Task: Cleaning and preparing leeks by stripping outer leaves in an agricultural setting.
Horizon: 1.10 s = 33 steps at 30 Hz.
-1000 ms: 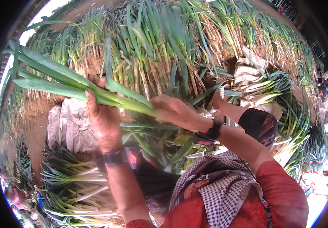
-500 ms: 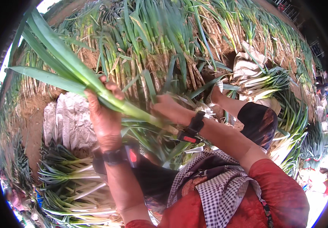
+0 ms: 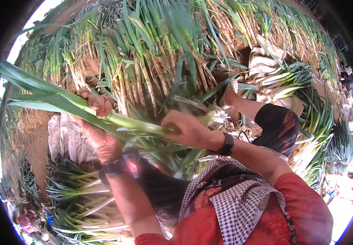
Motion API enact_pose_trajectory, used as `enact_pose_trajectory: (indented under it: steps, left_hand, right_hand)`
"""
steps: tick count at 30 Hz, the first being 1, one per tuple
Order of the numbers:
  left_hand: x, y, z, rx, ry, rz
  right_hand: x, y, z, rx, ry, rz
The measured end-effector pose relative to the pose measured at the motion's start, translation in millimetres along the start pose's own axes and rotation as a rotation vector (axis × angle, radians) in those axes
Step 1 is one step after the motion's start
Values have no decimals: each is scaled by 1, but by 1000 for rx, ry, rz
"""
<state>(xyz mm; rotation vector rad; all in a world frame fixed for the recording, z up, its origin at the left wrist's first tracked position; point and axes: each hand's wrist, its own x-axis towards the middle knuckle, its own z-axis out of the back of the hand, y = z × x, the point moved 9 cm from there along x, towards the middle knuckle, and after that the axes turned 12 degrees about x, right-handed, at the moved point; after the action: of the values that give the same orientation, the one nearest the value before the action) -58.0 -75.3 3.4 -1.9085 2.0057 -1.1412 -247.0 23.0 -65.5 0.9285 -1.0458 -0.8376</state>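
A thick leek [image 3: 133,123] lies slantwise across my front, its broad green leaves fanning out to the upper left. My left hand [image 3: 99,138] is wrapped round the leek where leaves meet stalk, fingers curled over the top. At the pale lower end, my right hand [image 3: 192,130] is closed on the stalk, and that tip is hidden in its fingers. Below the held leek, loose leaves and peelings [image 3: 180,157] lie between my legs.
Unpeeled leeks [image 3: 152,69] stand in dense rows ahead. Cleaned leeks [image 3: 88,200] are heaped at lower left beside a pale sack [image 3: 72,136]. Another pile of leeks [image 3: 289,81] lies at right by a second sack [image 3: 264,63]. My sandalled foot [image 3: 230,96] is at centre right.
The leek has swung flatter, its leaves dropping toward the left. My right hand has moved from beside the stalk onto its lower end. My left hand keeps its hold, slightly further left.
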Motion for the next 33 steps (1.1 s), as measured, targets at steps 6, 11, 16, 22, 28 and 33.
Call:
enact_pose_trajectory:
  steps: [6, 11, 16, 22, 28, 33]
  left_hand:
    - [-2, 2, 6, -86, -16, -9]
    - [-5, 4, 17, -14, -76, -2]
    - [-9, -2, 40, 86, -238, -17]
    - [-19, -17, 45, 165, -429, -84]
    - [-13, -4, 31, 156, -311, -69]
    - [-20, -23, 43, 371, -469, -90]
  right_hand:
    - [1, -7, -4, 51, 26, -110]
    - [1, -3, -16, -83, 119, -92]
    - [-6, 27, -33, -491, 237, 172]
    - [9, 45, -2, -213, -22, 274]
    - [7, -9, -22, 881, -135, -367]
    - [-14, -1, -18, 987, 26, -419]
